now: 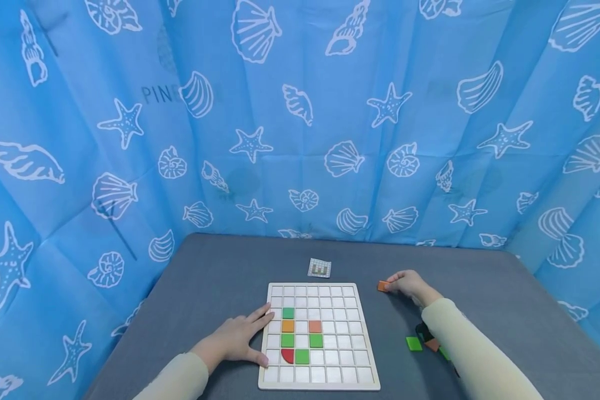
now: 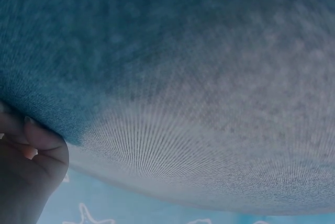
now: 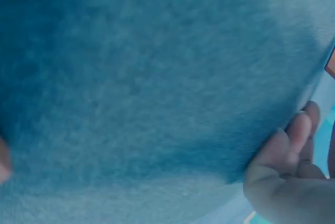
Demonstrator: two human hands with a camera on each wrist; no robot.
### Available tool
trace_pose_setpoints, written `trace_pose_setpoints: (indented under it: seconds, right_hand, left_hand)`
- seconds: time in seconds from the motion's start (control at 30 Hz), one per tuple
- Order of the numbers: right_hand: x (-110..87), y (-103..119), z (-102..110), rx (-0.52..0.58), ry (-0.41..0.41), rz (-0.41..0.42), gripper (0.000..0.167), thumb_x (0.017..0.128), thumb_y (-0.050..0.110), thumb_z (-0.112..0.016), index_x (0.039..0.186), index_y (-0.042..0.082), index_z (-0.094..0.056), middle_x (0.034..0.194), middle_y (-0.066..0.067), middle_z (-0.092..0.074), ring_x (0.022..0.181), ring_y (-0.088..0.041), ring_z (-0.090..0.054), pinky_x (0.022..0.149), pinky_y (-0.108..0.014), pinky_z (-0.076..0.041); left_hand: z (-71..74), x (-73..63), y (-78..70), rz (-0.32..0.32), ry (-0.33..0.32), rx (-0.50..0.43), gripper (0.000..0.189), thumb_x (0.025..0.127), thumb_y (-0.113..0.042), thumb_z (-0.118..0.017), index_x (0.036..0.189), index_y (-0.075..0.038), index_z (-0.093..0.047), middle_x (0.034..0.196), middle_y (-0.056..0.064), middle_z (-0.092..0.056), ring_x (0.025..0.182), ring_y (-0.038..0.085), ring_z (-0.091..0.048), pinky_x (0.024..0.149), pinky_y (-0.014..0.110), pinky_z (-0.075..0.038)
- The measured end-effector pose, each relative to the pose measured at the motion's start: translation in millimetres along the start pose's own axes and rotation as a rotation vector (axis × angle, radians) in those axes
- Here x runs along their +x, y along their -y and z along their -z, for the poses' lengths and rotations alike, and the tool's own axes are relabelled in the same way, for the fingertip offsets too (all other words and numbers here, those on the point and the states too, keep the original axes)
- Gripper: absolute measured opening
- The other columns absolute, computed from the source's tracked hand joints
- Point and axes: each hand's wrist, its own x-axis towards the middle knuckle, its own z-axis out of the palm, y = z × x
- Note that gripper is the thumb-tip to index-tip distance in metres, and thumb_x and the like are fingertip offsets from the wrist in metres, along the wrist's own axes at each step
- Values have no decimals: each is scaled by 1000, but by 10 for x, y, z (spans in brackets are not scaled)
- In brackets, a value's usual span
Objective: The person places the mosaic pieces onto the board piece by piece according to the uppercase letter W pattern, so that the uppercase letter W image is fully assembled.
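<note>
A white gridded board (image 1: 350, 386) lies on the grey table, bearing several coloured tiles in its left half. Among these are a green tile (image 1: 288, 313), an orange tile (image 1: 288, 326), a salmon tile (image 1: 315, 326) and a red quarter-round tile (image 1: 287, 355). My left hand (image 1: 237, 336) rests along the board's left edge, fingers and thumb spread. Beyond the board's upper right side, my right hand (image 1: 407, 284) pinches an orange square tile (image 1: 382, 286) between thumb and fingers. In the right wrist view the right hand (image 3: 288, 166) shows at the lower right with bent fingers.
A small card (image 1: 319, 268) with a printed grid pattern lies behind the board. Loose tiles, including a green one (image 1: 414, 344) and a brownish-orange one (image 1: 432, 344), sit beside the right forearm, which partly hides them. A blue curtain (image 1: 300, 139) with shell prints hangs behind the table.
</note>
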Motion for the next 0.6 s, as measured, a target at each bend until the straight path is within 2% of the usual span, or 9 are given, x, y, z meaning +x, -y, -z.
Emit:
trace_pose_setpoints:
  seconds: [0.1,0.2,0.3,0.37,0.5,0.6]
  right_hand:
    - [-91,57,27,42,17,-36,10,93,6,-63,97,-3,-65,89,-7,-61,80,-20,-52,74,-37,-43]
    - [-202,112,39,73,18,-42,11,94,6,-62,97,-4,-65,83,-5,-61,76,-18,-53,73,-37,-44]
    - [-308,158,31,98,13,-16,13,94,5,-62,100,-7,-64,81,-4,-62,73,-17,-56,69,-34,-46]
    - [-371,181,14,119,21,10,20,95,5,-61,108,-10,-62,84,-5,-63,75,-18,-58,69,-34,-48]
    - [-497,217,-70,189,64,53,30,96,2,-58,121,-14,-57,86,-7,-64,76,-19,-60,72,-35,-52]
    - [-586,244,-157,229,97,75,31,96,0,-58,122,-16,-56,86,-8,-64,76,-20,-61,74,-36,-53]
  left_hand:
    - [0,3,-14,2,3,0,103,71,-69,-69,154,-20,-32,161,-2,-18,128,37,-45,98,58,-37]
    - [13,0,-29,3,8,1,103,72,-68,-70,154,-19,-32,161,-1,-18,129,38,-45,97,58,-37]
    - [30,1,-39,4,12,0,102,72,-66,-71,154,-19,-32,161,-1,-18,128,38,-45,97,58,-38]
    - [38,4,-42,5,13,3,102,72,-66,-71,154,-19,-33,161,-1,-18,128,37,-45,96,57,-39]
    - [43,21,-34,4,16,13,103,71,-67,-72,154,-19,-33,161,-1,-18,126,36,-47,95,54,-41]
    - [51,50,-27,11,28,25,103,71,-68,-71,154,-20,-33,161,-3,-17,124,36,-49,94,52,-43]
